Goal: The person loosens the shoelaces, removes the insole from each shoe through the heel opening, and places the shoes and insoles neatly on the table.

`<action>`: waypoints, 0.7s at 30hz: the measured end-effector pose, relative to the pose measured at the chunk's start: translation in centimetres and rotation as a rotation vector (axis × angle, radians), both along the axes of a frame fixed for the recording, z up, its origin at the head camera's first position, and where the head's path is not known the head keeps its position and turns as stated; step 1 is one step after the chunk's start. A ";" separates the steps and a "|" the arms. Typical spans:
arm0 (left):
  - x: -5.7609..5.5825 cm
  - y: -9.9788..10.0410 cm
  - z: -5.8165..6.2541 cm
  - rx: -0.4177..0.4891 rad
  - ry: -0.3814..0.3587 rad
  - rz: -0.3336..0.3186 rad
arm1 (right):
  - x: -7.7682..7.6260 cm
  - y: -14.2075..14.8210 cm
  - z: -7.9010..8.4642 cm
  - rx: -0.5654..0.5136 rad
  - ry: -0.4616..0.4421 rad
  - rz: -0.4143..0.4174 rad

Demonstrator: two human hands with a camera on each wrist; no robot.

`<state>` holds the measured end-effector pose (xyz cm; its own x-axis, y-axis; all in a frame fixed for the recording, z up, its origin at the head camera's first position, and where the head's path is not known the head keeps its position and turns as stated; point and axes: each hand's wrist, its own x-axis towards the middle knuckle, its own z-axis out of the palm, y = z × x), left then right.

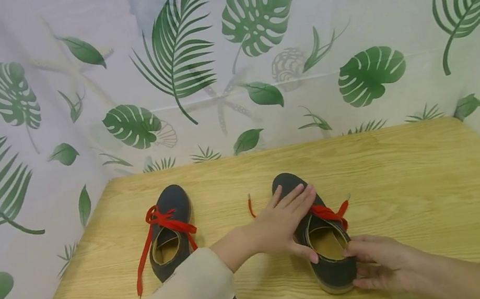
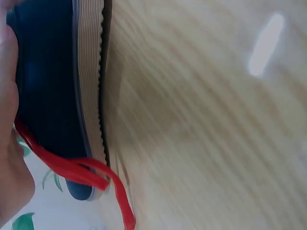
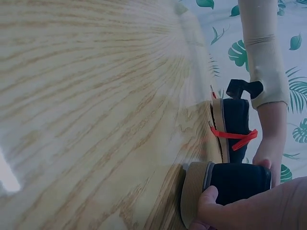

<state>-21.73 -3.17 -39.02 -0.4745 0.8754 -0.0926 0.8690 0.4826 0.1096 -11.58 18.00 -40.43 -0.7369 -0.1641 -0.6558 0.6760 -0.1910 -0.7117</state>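
A dark navy shoe (image 1: 337, 275) with a red lace (image 1: 329, 214) lies on the table, toe pointing away. Across its upper rests my left hand (image 1: 276, 225), fingers straight and spread toward the far side, thumb at the collar. My right hand (image 1: 384, 258) holds the right side of the heel, with fingertips at the collar rim and lower down by the sole. In the right wrist view the heel (image 3: 240, 179) shows close up above the ribbed tan sole (image 3: 193, 191). The left wrist view catches the shoe's side (image 2: 48, 72) and loose red lace ends (image 2: 72, 172).
To the left stands a matching navy shoe (image 1: 175, 201), its red lace (image 1: 171, 222) tied in a bow with one end trailing on the wood. The wooden table (image 1: 426, 182) meets a leaf-print cloth (image 1: 218, 132) at the back and sides.
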 end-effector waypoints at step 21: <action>-3.4 -1.6 -1.8 0.032 -0.190 -0.074 | -0.6 2.0 0.4 -0.037 -0.041 0.115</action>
<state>-25.16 -4.73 -40.85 -0.3856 0.9110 -0.1463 0.8639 0.4122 0.2893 -12.22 20.03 -40.07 -0.6843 -0.2707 -0.6771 0.7235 -0.1360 -0.6768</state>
